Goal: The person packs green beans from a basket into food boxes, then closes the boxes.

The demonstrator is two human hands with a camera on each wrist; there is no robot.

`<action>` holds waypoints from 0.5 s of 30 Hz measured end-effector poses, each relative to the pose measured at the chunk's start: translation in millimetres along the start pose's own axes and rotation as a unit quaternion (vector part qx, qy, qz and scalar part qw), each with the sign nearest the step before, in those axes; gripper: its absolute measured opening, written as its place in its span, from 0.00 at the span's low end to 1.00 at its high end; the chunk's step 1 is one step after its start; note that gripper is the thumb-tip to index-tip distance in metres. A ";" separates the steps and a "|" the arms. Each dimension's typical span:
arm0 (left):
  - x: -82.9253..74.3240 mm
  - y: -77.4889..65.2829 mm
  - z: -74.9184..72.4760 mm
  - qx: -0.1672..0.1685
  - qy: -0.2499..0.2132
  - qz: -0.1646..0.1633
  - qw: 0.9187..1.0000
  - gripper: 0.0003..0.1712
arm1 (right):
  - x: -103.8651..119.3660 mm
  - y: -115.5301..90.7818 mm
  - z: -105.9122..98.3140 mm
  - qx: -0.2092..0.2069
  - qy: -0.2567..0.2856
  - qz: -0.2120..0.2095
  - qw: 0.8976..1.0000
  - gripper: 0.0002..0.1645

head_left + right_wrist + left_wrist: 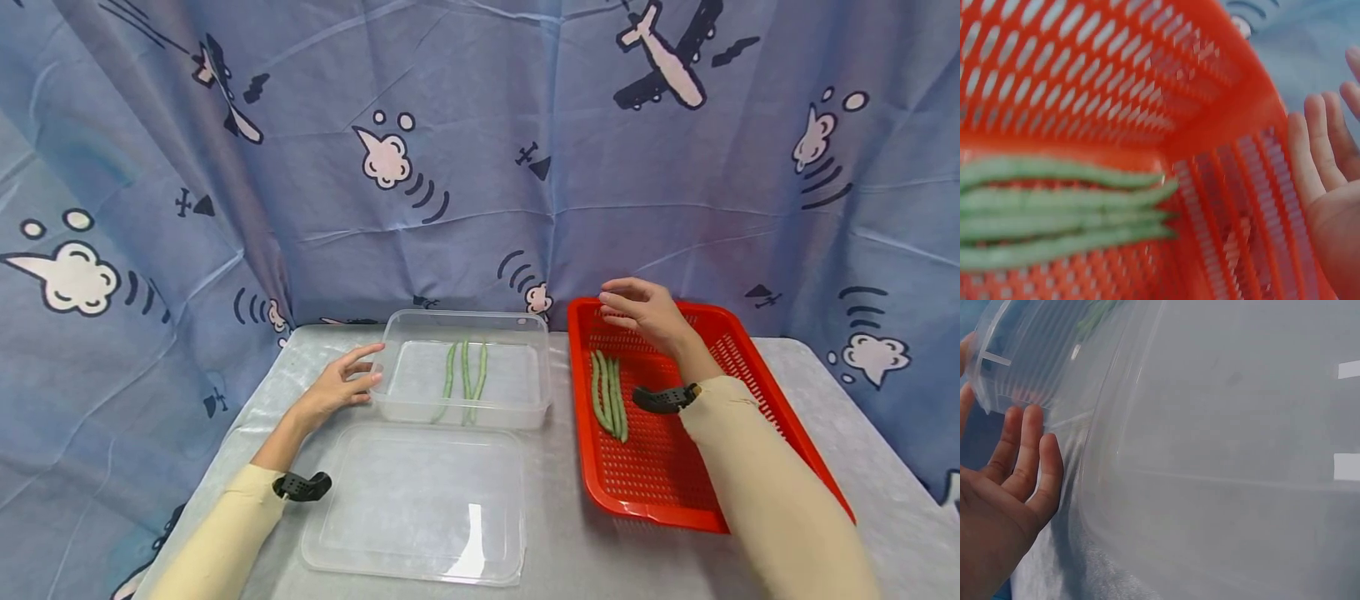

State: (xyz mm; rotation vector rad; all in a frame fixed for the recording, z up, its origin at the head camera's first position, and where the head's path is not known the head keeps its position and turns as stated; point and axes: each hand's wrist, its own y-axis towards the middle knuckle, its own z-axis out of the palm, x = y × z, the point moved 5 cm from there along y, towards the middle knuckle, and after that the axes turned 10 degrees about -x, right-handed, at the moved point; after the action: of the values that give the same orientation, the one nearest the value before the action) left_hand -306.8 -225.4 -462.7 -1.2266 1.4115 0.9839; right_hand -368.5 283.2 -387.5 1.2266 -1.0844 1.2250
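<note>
My left hand [342,385] touches the left wall of a clear plastic box [386,408], its fingers spread along the side. Three green beans [465,371] lie lengthwise in that box. Over the far part of a red plastic basket [652,517] hovers my right hand [643,315], its fingers loosely bent and holding nothing. Several more green beans [609,396] lie side by side at the basket's left; the right wrist view shows these beans [1054,200] near the slotted wall, with the right hand [1329,156] close to the rim.
A clear flat lid [420,508] lies on the grey table [558,533] in front of the box. Behind the table hangs a blue curtain [465,150] printed with planes and clouds. The basket stands to the right of the box, with a gap between them.
</note>
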 end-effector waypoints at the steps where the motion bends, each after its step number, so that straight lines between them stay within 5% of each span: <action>1: 0.3 -0.1 -0.4 -0.001 0.001 -0.001 1.000 0.37 | -2.7 -1.6 -3.9 0.008 0.003 0.005 1.000 0.23; 5: 1.4 -0.4 -2.2 -0.006 0.000 -0.004 1.000 0.37 | -16.8 -8.8 -16.3 0.031 -0.020 0.029 0.999 0.27; 15: 2.5 -0.3 -0.6 -0.003 -0.002 -0.007 1.000 0.37 | -51.7 -26.4 -41.5 0.048 -0.186 0.035 0.981 0.33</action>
State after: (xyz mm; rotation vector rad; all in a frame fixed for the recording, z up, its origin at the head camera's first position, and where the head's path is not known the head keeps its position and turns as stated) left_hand -306.6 -226.5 -465.1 -1.2357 1.3973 0.9808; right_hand -347.9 322.2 -443.6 1.5446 -1.3601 1.1370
